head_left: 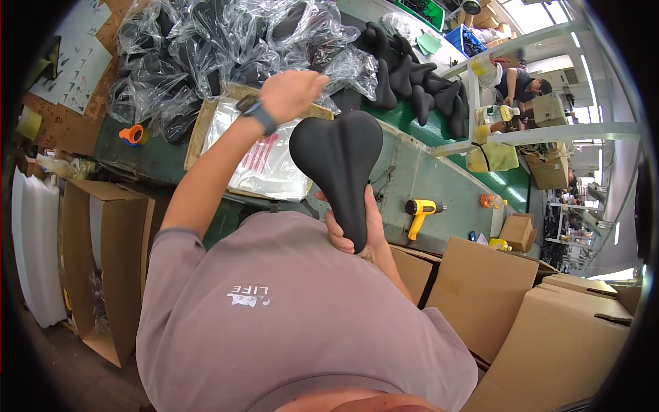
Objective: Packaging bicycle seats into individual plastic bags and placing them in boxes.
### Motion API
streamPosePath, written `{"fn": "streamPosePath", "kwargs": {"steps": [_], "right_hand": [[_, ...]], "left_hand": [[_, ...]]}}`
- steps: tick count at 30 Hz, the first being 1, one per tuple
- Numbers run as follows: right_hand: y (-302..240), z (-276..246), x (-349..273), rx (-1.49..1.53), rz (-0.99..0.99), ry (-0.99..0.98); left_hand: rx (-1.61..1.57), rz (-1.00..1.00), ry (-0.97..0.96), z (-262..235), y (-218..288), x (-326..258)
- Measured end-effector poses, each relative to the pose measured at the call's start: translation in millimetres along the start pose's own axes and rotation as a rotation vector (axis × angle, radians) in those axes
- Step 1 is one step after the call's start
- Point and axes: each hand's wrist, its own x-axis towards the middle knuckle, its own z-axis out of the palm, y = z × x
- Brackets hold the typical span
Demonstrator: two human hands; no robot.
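Observation:
My right hand [369, 230] is wrapped round the narrow nose of a black bicycle saddle [338, 158], which I hold upright before my chest, its wide end up and away from me. My left hand [292, 96], with a dark watch on the wrist, is closed above the far edge of a shallow tray [194, 150]. Its fingertips point right, and whether they pinch anything is hidden. In the tray lies a stack of clear plastic bags [274, 172] with red print. Behind that hand is a heap of plastic-wrapped saddles [206, 58].
Unwrapped black saddles [405, 75] pile up at the far right of the green bench. A yellow heat gun [422, 214] lies right of me, an orange tape roll [134, 134] left. Cardboard boxes [480, 295] stand close on both sides. A co-worker [518, 86] bends forward at far right.

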Motion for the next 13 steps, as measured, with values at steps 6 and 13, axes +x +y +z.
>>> {"fn": "streamPosePath", "kwargs": {"steps": [6, 13], "right_hand": [[16.4, -0.7, 1.0, -0.03, -0.006, 0.048], [24.4, -4.7, 0.3, -0.13, 0.104, -0.046]], "left_hand": [[-0.004, 0.096, 0.136, 12.0, 78.0, -86.2], [0.092, -0.136, 0.066, 9.5, 77.0, -83.8]]}}
